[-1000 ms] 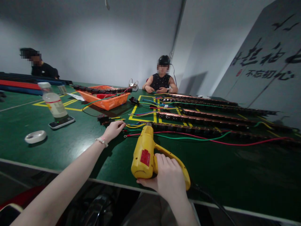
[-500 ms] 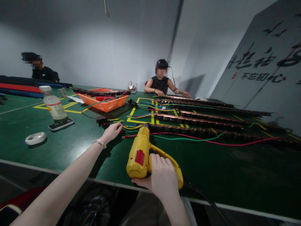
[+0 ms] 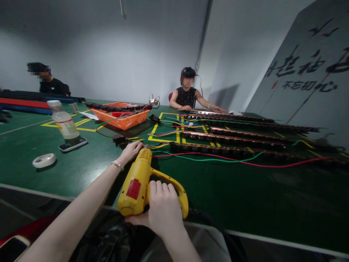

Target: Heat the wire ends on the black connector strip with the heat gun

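In my right hand (image 3: 165,203) is a yellow heat gun (image 3: 139,178), the fingers wrapped round its handle. Its nozzle points away from me, at the ends of several thin wires (image 3: 160,146). My left hand (image 3: 131,152) is closed on these wires just left of the nozzle; its fingertips are partly hidden. The wires come from the nearest long dark wrapped strip (image 3: 207,148). A small black connector (image 3: 119,140) lies just beyond my left hand. Red and green wires (image 3: 191,155) run along the near side of the strip.
More long strips (image 3: 240,138) lie across the green table (image 3: 259,196). An orange basket (image 3: 125,122) holds another strip. At left stand a bottle (image 3: 64,122), a phone-like device (image 3: 73,144) and a white oval object (image 3: 44,160). Two people (image 3: 187,92) sit across the table.
My right hand has moved the heat gun left, bringing its nozzle close beside my left hand. The left hand stays at the wires. The person across has stretched an arm further right.
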Demonstrator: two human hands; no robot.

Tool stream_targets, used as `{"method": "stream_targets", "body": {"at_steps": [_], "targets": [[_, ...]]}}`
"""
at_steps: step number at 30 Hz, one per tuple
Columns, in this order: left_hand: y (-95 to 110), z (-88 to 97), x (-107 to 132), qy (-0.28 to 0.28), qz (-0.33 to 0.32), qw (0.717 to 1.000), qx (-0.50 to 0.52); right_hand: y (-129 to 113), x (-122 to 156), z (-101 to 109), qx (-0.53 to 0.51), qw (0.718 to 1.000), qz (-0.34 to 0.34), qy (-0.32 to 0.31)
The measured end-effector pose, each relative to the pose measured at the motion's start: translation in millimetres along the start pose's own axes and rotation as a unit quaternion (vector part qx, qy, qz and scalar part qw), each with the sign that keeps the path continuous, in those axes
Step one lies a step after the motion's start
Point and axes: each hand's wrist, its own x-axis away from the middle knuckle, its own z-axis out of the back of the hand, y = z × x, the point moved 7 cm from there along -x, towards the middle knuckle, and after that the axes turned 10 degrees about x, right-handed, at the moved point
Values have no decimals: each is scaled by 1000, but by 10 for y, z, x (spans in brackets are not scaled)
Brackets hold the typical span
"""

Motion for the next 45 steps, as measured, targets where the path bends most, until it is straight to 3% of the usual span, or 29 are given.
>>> {"method": "stream_targets", "body": {"at_steps": [4,14,21,35,45], "targets": [[-14,17,-10,2,0,999,36,-100,-53,19,-18,1000,4,3],[17,46,21,9,-6,999,38,-87,-33,-34,-3,999,36,-30],[105,55,63,10,-11,1000,22,186,-38,-11,-25,997,41,-66],[68,40,57,-7,-9,1000,18,892,131,52,30,999,-9,-44],[-54,-44,13,-37,41,998,42,936,167,66,23,998,-44,-28]]}}
